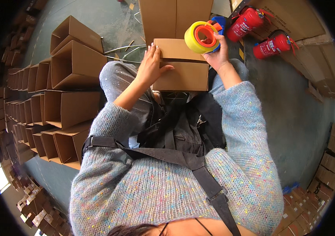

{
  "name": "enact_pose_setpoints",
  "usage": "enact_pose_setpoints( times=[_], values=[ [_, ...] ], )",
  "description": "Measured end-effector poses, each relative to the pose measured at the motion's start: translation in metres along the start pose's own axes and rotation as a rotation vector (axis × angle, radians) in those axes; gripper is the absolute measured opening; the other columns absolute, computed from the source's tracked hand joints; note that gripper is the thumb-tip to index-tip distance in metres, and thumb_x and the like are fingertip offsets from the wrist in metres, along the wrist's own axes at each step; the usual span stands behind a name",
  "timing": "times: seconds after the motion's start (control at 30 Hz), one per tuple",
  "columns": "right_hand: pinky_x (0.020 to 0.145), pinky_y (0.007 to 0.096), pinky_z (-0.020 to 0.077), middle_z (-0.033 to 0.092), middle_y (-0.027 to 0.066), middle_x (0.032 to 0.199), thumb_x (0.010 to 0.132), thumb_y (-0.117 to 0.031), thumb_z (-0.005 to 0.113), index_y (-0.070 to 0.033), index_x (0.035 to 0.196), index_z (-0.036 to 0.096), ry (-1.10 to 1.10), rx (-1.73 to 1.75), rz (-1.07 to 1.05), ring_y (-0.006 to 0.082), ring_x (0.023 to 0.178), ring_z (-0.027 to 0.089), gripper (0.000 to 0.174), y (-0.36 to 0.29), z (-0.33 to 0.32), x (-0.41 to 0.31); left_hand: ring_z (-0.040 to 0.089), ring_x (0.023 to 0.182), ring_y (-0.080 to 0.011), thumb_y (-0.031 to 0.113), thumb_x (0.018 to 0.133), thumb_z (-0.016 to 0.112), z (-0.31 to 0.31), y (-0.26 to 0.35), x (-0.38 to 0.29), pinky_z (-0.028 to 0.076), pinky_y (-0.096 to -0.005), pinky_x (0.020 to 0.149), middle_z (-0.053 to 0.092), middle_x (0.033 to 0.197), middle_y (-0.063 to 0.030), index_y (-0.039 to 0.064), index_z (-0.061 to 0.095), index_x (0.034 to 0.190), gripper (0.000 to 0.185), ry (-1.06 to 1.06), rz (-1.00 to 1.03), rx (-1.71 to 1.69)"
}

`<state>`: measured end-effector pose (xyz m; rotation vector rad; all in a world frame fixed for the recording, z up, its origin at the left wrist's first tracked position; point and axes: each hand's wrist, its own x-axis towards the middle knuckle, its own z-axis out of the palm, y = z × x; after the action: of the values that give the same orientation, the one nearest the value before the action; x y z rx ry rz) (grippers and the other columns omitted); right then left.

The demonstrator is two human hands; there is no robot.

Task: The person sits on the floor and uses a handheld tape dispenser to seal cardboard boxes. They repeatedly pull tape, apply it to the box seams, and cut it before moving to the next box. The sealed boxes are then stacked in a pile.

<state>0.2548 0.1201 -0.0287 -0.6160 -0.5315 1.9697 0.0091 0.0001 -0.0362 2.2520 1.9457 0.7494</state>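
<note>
Between my knees stands a small cardboard box, its two top flaps folded inward with a dark narrow gap between them. My left hand lies along the box's left side, fingers on the far flap and thumb on the near one. In my right hand is a tape dispenser with a blue body and an orange hub. It carries a wide roll of yellow tape, held over the right end of the box. Part of my right fingers is hidden behind the roll.
Rows of open cardboard boxes stand on the left. A larger carton is just beyond the small box. Two red fire extinguishers are at upper right beside big cartons. Pale plastic strapping lies on the floor near my left knee.
</note>
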Motion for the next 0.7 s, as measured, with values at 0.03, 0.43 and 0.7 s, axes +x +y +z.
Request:
enact_pose_setpoints(
  times=[0.03, 0.43, 0.7],
  values=[
    [0.089, 0.0344, 0.0521, 0.066, 0.0055, 0.105, 0.085, -0.032, 0.066, -0.010, 0.122, 0.059, 0.130, -0.072, -0.069, 0.0163, 0.097, 0.063, 0.044, 0.001, -0.004, 0.000, 0.036, 0.140, -0.0476, 0.051, 0.081, 0.075, 0.013, -0.006, -0.004, 0.033, -0.0503, 0.114, 0.033, 0.151, -0.0345, -0.014, 0.040, 0.140, 0.094, -0.023, -0.047, -0.139],
    [0.093, 0.0297, 0.0460, 0.065, 0.0019, 0.095, 0.085, -0.027, 0.069, -0.006, 0.104, 0.064, 0.303, -0.243, -0.359, 0.0124, 0.094, 0.061, 0.029, 0.043, -0.036, 0.003, 0.016, 0.147, -0.0512, 0.037, 0.092, 0.067, 0.068, -0.022, -0.029, 0.013, -0.0609, 0.118, 0.018, 0.156, -0.0364, -0.010, 0.034, 0.146, 0.078, 0.096, -0.018, -0.164],
    [0.087, 0.0312, 0.0517, 0.066, 0.0035, 0.095, 0.085, -0.021, 0.069, -0.005, 0.103, 0.064, 0.209, -0.383, -0.428, 0.0140, 0.088, 0.065, 0.024, 0.032, -0.013, -0.006, 0.018, 0.149, -0.0472, 0.042, 0.093, 0.064, 0.069, -0.019, -0.032, 0.012, -0.0644, 0.117, 0.020, 0.158, -0.0324, -0.003, 0.037, 0.148, 0.076, 0.068, -0.076, -0.067]
  ],
)
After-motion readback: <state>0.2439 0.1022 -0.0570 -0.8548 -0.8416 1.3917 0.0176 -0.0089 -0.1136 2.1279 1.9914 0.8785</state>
